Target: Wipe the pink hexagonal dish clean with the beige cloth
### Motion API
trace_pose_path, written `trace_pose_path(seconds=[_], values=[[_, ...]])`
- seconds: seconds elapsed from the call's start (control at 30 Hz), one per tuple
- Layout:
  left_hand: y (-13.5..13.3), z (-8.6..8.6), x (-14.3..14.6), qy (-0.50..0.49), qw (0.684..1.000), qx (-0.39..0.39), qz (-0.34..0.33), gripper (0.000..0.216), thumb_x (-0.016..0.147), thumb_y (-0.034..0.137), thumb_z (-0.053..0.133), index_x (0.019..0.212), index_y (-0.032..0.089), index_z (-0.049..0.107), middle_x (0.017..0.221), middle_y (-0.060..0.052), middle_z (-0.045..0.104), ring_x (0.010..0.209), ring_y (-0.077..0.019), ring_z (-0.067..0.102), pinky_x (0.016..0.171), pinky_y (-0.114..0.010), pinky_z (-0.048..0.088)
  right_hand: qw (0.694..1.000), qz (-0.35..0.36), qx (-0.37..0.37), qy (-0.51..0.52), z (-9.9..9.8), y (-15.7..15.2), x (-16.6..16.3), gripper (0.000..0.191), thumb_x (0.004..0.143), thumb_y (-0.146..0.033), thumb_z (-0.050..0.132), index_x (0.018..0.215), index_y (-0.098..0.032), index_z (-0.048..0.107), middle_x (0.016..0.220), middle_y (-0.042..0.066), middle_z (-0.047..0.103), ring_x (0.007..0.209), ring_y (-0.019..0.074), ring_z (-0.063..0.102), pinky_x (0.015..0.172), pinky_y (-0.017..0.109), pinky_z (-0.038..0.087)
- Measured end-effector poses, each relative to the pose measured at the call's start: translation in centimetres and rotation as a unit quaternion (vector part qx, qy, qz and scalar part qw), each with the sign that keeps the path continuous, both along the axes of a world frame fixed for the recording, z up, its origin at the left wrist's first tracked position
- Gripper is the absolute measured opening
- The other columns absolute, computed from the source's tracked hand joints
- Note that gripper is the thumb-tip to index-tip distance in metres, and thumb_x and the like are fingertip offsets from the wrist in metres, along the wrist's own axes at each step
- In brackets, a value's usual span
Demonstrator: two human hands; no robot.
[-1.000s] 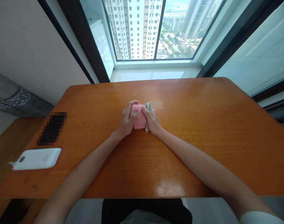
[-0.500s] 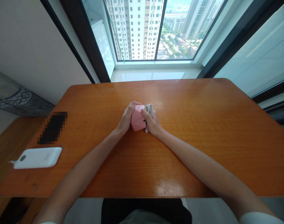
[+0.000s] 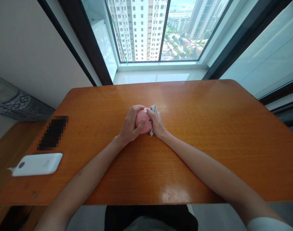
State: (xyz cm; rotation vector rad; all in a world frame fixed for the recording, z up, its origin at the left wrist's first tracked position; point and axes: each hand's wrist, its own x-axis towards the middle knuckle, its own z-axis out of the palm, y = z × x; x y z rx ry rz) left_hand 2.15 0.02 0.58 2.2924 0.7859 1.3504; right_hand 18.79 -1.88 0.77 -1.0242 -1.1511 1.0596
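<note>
Over the middle of the table (image 3: pixel 196 134), a small pink object (image 3: pixel 142 116) with rounded edges and a dark mark on its right side is between my two hands. My left hand (image 3: pixel 131 124) wraps round its left side, fingers over the top and thumb across the front. My right hand (image 3: pixel 157 123) presses a folded grey cloth (image 3: pixel 153 109) to its right side, with the thumb over the upper edge. A corner of the cloth hangs below the right hand. The object's underside is hidden, so I cannot tell whether it touches the table.
On the left of the table lies a white, flat rounded device (image 3: pixel 38 164) with a short cord at its left end. Behind it is a blurred-out dark patch (image 3: pixel 52 133). A window (image 3: pixel 158 32) and its sill are beyond the far edge.
My left hand has turned further round the pink object, and its thumb now lies across the front. The object has rotated in the hands. The right hand keeps its hold with the cloth.
</note>
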Motion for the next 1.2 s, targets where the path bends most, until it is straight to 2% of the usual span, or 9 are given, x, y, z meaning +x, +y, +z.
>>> trace_pose_path(seconds=[0.23,0.43,0.6,0.7,0.8,0.9,0.97,1.07,1.2], values=[[-0.9,1.2,1.2,-0.047,0.984,-0.160,0.057,0.043,0.112,0.060,0.048,0.133,0.025,0.064,0.135,-0.010,0.074,0.122,-0.0265,0.070,0.114,-0.045,0.053,1.000,0.000,-0.013,-0.028,0.2,-0.5,0.0,0.052,0.096,-0.069,0.064,0.074,-0.025,0.050,0.071,-0.004,0.045,0.068,0.0130,0.041,0.060,0.028,0.037],[0.0,1.8,1.6,-0.116,0.932,-0.337,0.064,0.055,0.108,0.071,0.047,0.109,0.023,0.075,0.106,-0.005,0.079,0.099,-0.0244,0.072,0.095,-0.038,0.058,0.999,0.022,-0.020,-0.036,-0.1,-0.5,0.1,0.057,0.098,-0.073,0.063,0.072,-0.024,0.051,0.068,-0.004,0.045,0.065,0.0121,0.040,0.059,0.027,0.035],[0.6,1.6,1.8,-0.170,0.893,-0.416,0.032,0.065,0.104,0.079,0.052,0.103,0.020,0.078,0.104,-0.009,0.081,0.100,-0.0275,0.074,0.096,-0.041,0.060,0.999,0.036,-0.010,-0.022,0.3,-0.6,0.0,0.053,0.097,-0.071,0.064,0.074,-0.023,0.055,0.070,-0.004,0.049,0.067,0.0126,0.042,0.062,0.028,0.040],[0.1,1.6,1.7,-0.166,0.914,-0.365,0.056,0.058,0.106,0.074,0.052,0.110,0.022,0.077,0.114,-0.009,0.081,0.106,-0.0269,0.073,0.101,-0.041,0.059,0.999,0.033,-0.012,-0.024,0.5,-0.8,0.0,0.052,0.096,-0.069,0.065,0.074,-0.024,0.052,0.068,-0.004,0.046,0.065,0.0123,0.040,0.060,0.027,0.039],[-0.4,1.4,1.2,-0.145,0.962,-0.218,0.078,0.051,0.110,0.068,0.047,0.122,0.025,0.071,0.129,-0.009,0.076,0.121,-0.0273,0.071,0.110,-0.043,0.056,0.999,0.031,-0.014,-0.028,0.4,-0.8,0.1,0.053,0.097,-0.067,0.065,0.072,-0.025,0.046,0.068,-0.005,0.043,0.065,0.0119,0.038,0.059,0.027,0.035],[-0.6,0.9,0.4,-0.058,0.997,-0.052,0.021,0.049,0.112,0.064,0.046,0.132,0.024,0.065,0.139,-0.014,0.071,0.135,-0.0303,0.066,0.119,-0.050,0.052,0.999,0.023,-0.010,-0.023,0.1,-0.6,0.1,0.050,0.097,-0.066,0.064,0.074,-0.025,0.049,0.071,-0.005,0.043,0.067,0.0124,0.040,0.061,0.028,0.037],[-0.5,0.7,0.0,-0.015,1.000,0.005,-0.011,0.045,0.113,0.057,0.047,0.138,0.023,0.061,0.142,-0.016,0.068,0.136,-0.0305,0.065,0.120,-0.052,0.052,1.000,0.013,-0.006,-0.019,0.0,-0.4,0.0,0.049,0.098,-0.065,0.064,0.074,-0.024,0.050,0.072,-0.005,0.044,0.068,0.0125,0.040,0.062,0.028,0.038],[-0.3,0.5,0.0,-0.008,1.000,0.016,-0.014,0.039,0.114,0.048,0.048,0.140,0.022,0.059,0.141,-0.016,0.067,0.134,-0.0292,0.065,0.119,-0.050,0.053,1.000,0.008,-0.005,-0.017,0.1,-0.4,0.0,0.048,0.098,-0.063,0.063,0.074,-0.024,0.050,0.072,-0.005,0.042,0.068,0.0123,0.039,0.063,0.028,0.039],[-0.6,0.9,0.6,-0.027,0.999,-0.028,0.013,0.038,0.114,0.052,0.046,0.133,0.024,0.062,0.131,-0.013,0.069,0.127,-0.0285,0.067,0.114,-0.047,0.054,1.000,0.006,-0.004,-0.025,0.4,-0.6,-0.1,0.048,0.098,-0.065,0.063,0.075,-0.024,0.051,0.072,-0.005,0.043,0.068,0.0125,0.039,0.062,0.027,0.039]])
